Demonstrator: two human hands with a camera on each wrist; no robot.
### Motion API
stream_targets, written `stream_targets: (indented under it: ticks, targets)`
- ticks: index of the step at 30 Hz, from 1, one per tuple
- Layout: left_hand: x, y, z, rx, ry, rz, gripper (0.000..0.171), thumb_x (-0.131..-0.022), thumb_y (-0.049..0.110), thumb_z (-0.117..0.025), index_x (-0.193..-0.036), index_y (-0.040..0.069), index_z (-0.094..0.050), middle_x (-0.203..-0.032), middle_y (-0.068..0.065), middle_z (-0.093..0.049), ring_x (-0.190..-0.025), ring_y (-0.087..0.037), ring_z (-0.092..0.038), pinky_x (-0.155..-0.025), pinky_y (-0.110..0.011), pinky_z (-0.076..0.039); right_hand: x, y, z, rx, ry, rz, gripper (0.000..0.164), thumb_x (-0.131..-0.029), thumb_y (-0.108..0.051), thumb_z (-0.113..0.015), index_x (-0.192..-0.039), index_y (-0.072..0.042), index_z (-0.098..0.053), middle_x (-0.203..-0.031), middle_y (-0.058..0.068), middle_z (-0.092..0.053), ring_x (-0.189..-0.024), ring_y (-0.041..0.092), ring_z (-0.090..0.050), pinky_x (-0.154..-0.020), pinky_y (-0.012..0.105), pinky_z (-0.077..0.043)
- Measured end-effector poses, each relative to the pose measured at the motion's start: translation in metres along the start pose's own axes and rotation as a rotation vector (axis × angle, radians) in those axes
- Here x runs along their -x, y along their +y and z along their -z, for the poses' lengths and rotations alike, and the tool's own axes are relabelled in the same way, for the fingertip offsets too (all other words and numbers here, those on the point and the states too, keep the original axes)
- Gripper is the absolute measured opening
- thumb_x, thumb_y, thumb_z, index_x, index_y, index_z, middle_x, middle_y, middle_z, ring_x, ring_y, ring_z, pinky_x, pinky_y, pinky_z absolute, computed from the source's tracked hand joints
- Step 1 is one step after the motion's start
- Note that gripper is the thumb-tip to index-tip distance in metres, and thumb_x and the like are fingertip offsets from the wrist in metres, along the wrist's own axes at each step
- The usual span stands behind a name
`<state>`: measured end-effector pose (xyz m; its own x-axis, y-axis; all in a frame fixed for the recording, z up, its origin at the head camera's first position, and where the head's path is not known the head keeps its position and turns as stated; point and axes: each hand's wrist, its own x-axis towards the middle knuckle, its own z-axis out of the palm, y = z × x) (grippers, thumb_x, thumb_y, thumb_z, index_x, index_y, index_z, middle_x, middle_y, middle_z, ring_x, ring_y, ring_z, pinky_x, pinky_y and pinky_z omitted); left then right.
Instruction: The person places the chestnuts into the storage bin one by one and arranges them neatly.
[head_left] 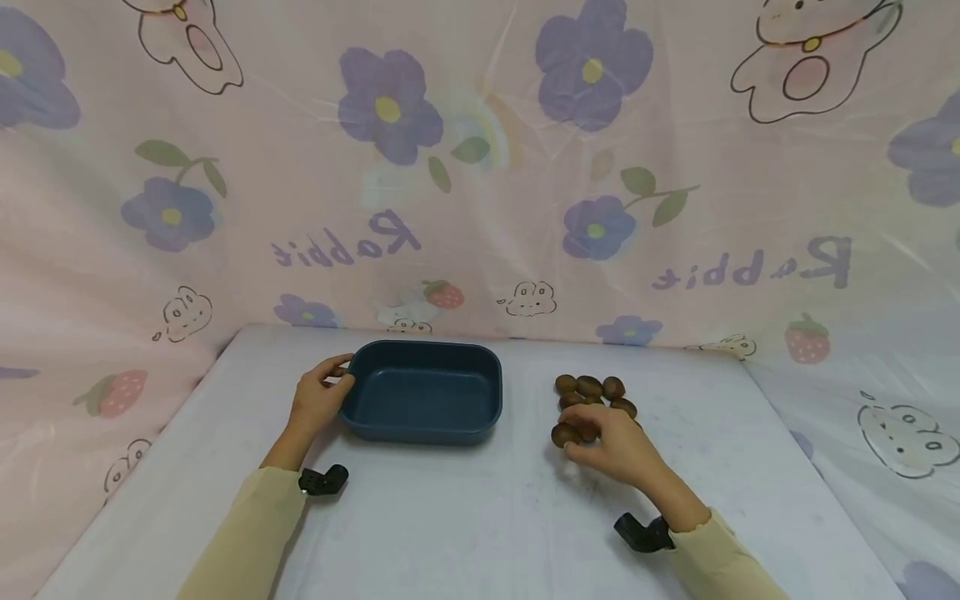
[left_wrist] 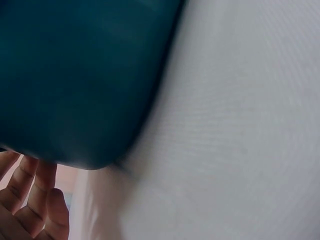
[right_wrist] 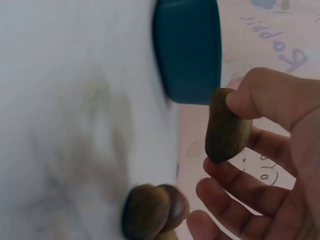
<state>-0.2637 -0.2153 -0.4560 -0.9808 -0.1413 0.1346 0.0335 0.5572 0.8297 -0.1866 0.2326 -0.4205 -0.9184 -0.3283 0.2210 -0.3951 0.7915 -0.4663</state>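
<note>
In the head view my right hand is over a group of brown chestnuts on the right of the table. The right wrist view shows its thumb and a fingertip pinching one chestnut, with the other fingers loosely spread. My left hand is at the left end of a dark blue rectangular container. Its fingers touch the container's end from outside; the thumb lies near the rim in the head view. The container looks bare inside. My right hand covers part of the chestnut group.
A white-covered table holds everything. Behind it hangs a pink curtain printed with flowers and rabbits. Black wrist cameras are worn at both cuffs. White table surface separates the container from the chestnuts.
</note>
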Motion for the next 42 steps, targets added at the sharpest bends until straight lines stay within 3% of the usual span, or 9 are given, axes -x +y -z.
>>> stream_targets:
  ticks: [16, 24, 42]
  targets:
    - [0.002, 0.003, 0.000, -0.033, -0.005, 0.015, 0.044, -0.093, 0.022, -0.052, -0.137, 0.016, -0.055, -0.119, -0.015, -0.062, -0.091, -0.025, -0.056, -0.067, -0.027, -0.044, -0.036, -0.033, -0.004, -0.093, 0.044, 0.043, 0.032, -0.075, -0.020, -0.074, -0.105, -0.030, -0.068, -0.091, -0.012, -0.065, -0.079, 0.017, -0.061, -0.069, 0.026, -0.048]
    - [0.001, 0.003, 0.000, -0.028, 0.006, 0.016, 0.044, -0.093, 0.022, -0.053, -0.136, 0.016, -0.055, -0.119, -0.016, -0.062, -0.092, -0.026, -0.057, -0.069, -0.028, -0.044, -0.057, -0.051, -0.009, -0.141, 0.022, 0.039, 0.031, -0.076, -0.022, -0.072, -0.105, -0.031, -0.068, -0.092, -0.010, -0.066, -0.082, 0.017, -0.063, -0.069, 0.028, -0.049]
    - [0.001, 0.002, -0.001, -0.017, 0.009, 0.025, 0.044, -0.092, 0.022, -0.054, -0.136, 0.016, -0.056, -0.119, -0.016, -0.062, -0.090, -0.025, -0.056, -0.068, -0.028, -0.044, -0.101, -0.088, -0.047, -0.265, 0.004, 0.113, 0.032, -0.080, -0.023, -0.071, -0.112, -0.023, -0.068, -0.097, -0.006, -0.067, -0.081, 0.014, -0.059, -0.071, 0.030, -0.048]
